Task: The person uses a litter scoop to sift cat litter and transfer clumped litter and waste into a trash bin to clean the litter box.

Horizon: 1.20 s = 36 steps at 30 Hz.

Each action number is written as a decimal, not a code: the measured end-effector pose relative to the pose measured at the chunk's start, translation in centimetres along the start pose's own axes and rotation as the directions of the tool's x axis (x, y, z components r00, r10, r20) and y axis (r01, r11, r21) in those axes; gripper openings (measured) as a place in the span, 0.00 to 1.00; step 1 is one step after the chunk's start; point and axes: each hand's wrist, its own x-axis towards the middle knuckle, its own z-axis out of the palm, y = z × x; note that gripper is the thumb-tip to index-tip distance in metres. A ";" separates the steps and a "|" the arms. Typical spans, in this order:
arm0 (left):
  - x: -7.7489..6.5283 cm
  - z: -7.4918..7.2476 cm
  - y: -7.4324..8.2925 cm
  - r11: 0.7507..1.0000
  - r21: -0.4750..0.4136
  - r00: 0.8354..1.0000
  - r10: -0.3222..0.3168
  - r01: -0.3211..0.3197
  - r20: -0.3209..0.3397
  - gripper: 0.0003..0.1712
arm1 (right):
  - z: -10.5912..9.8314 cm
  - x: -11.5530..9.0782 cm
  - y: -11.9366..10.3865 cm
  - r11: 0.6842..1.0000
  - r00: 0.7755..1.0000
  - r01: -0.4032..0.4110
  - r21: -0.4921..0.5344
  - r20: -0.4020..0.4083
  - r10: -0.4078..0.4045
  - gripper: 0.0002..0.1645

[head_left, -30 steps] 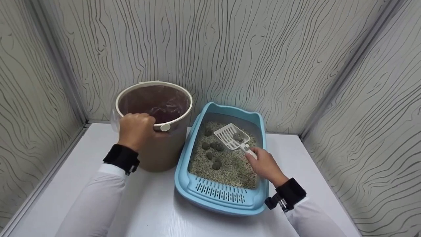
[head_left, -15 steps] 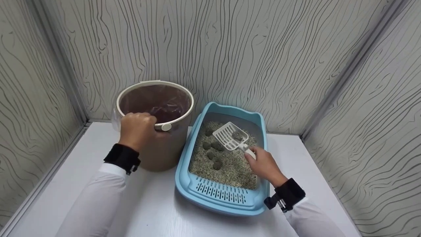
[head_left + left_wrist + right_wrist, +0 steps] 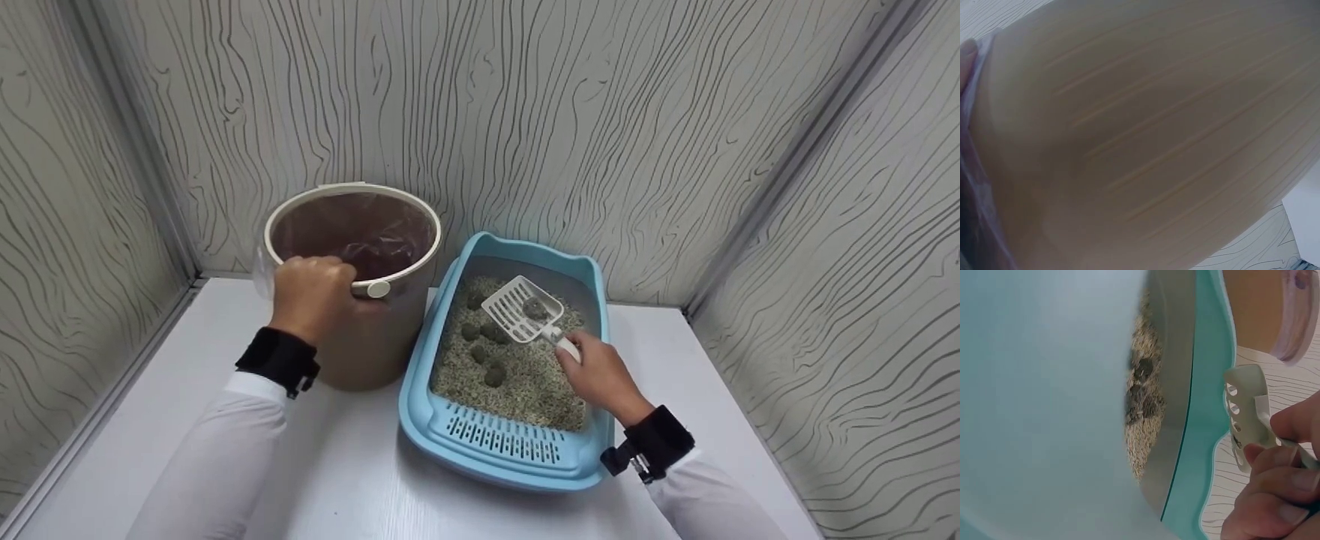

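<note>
My right hand grips the handle of a white slotted litter scoop, held over the blue litter box. A rounded grey clump lies in the scoop. In the right wrist view, fingers curl round the handle and the scoop shows side-on beyond the box rim. My left hand clasps the near rim of a brown trash bin over its clear plastic liner. The left wrist view is mostly the ribbed bin wall, with one fingertip at the liner's edge.
Several dark clumps sit on the litter in the box's left part. Box and bin stand side by side on a white table. Wood-patterned panels rise behind and at both sides.
The scoop has drifted slightly left and away from me, with the clump in it. My left hand keeps its place on the bin rim.
</note>
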 end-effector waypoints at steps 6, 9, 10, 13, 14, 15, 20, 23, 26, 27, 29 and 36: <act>0.1 0.0 -0.1 1.000 0.002 1.000 0.000 0.000 0.007 0.41 | 0.0 0.1 0.0 1.000 1.000 -0.017 0.007 0.012 0.016 0.22; 0.1 0.0 -0.1 1.000 0.008 1.000 0.012 -0.012 -0.005 0.40 | -0.1 0.1 -0.1 1.000 1.000 -0.017 0.011 0.018 0.017 0.22; 0.1 0.0 -0.2 1.000 0.011 1.000 0.020 -0.020 -0.015 0.40 | -0.1 0.1 -0.1 1.000 1.000 -0.018 0.013 0.025 0.017 0.23; 0.1 0.1 -0.3 0.999 0.022 0.998 0.049 -0.048 -0.042 0.39 | -0.3 0.1 -0.2 0.999 0.998 -0.040 0.022 0.051 0.039 0.26; 0.1 0.1 -0.3 0.998 0.023 0.997 0.055 -0.054 -0.051 0.39 | -0.4 0.1 -0.2 0.999 0.997 -0.046 0.024 0.060 0.045 0.27; 0.1 0.2 -0.4 0.998 0.024 0.996 0.061 -0.060 -0.058 0.39 | -0.5 0.1 -0.3 0.998 0.996 -0.052 0.025 0.067 0.051 0.28; 0.0 0.2 -0.4 0.998 0.017 0.997 0.058 -0.057 -0.053 0.38 | -1.3 0.6 -0.8 0.999 0.997 -0.045 0.023 0.064 0.043 0.26; 0.0 0.3 -0.4 0.998 0.017 0.997 0.059 -0.058 -0.051 0.39 | -2.4 1.2 -1.8 0.998 0.997 -0.037 0.040 0.073 0.034 0.23; 0.0 0.3 -0.3 0.999 0.014 0.998 0.053 -0.053 -0.046 0.39 | -3.8 2.1 -3.2 0.997 0.996 -0.019 0.072 0.086 0.013 0.21; 0.0 0.3 -0.3 0.999 0.012 0.998 0.051 -0.051 -0.043 0.39 | -4.3 2.4 -3.8 0.996 0.995 -0.015 0.088 0.098 0.007 0.20; 0.0 0.3 -0.2 0.999 0.009 0.998 0.046 -0.046 -0.036 0.39 | -5.2 3.3 -5.3 0.994 0.994 0.006 0.111 0.109 -0.018 0.20; 0.0 0.4 -0.3 0.999 -0.006 0.998 0.045 -0.046 -0.052 0.39 | -7.0 7.3 -12.7 0.980 0.990 -0.006 0.201 0.137 -0.022 0.20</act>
